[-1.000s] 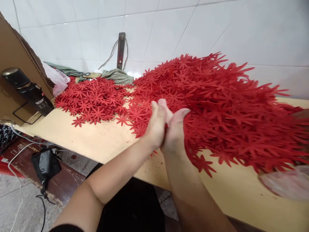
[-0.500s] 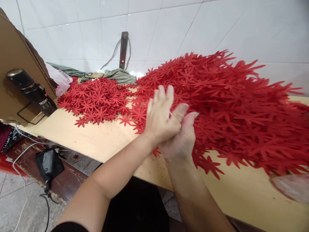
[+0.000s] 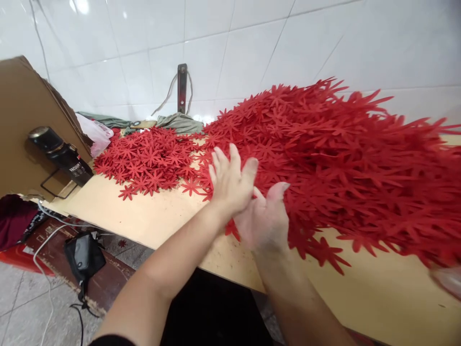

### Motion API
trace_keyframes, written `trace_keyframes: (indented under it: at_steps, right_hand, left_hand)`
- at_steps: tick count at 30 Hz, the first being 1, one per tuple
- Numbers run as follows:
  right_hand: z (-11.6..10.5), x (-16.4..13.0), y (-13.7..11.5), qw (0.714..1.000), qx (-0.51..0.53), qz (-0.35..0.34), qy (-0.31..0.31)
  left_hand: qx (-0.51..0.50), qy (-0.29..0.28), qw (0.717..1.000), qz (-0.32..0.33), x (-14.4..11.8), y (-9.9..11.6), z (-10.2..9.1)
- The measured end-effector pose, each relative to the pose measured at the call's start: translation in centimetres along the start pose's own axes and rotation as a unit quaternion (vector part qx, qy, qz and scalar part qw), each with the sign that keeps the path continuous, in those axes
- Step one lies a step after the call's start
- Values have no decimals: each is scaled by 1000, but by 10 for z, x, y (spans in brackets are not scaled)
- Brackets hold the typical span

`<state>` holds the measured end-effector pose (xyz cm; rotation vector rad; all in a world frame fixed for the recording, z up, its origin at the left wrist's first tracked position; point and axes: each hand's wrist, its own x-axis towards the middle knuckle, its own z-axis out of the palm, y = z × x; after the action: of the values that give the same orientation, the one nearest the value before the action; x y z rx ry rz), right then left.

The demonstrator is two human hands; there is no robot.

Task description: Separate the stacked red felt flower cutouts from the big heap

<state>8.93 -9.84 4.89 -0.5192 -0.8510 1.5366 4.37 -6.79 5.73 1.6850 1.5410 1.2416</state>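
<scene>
Since a moment ago our two palms, which were pressed together, have slid apart: our left hand has risen with its fingers spread open, and our right hand now sits lower, fingers extended upward. The hands still touch near the base of the palms. We cannot tell whether anything lies between them; only a red tip shows just below the left wrist.

Both hands hover at the near edge of the large heap of red flower cut-outs, which covers the right half of the wooden tabletop and rises against the white tiled wall. To the left lies a flatter, smaller pile of red flowers, touching the heap. Behind it sits crumpled green cloth. Farther left, a black cylindrical tool rests against a cardboard box.
</scene>
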Motion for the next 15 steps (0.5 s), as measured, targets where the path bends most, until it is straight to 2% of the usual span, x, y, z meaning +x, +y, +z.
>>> trace_keyframes:
  at_steps: [3,5,7,10,12,14,15]
  right_hand:
    - [-3,3,-1,1000,6,-8,13]
    - [-2,5,-4,1000,-1,-16,6]
    - [1,6,-4,999,-20,-14,-26]
    - [7,5,0,999,-25,15,-45]
    - [7,5,3,997,-11,54,-44]
    - [2,7,5,995,-3,92,-50]
    - [-1,8,4,993,0,106,-46]
  left_hand:
    - [27,-63,995,66,-18,4,2]
    - [29,-71,994,79,-21,7,0]
    - [19,-25,998,54,-12,5,-5]
    - [-27,25,999,-34,9,-8,-12]
    - [-62,54,996,-35,17,-16,-14]
    - [-149,77,985,-50,20,-20,-15]
    - [-219,83,969,-76,21,-21,-16]
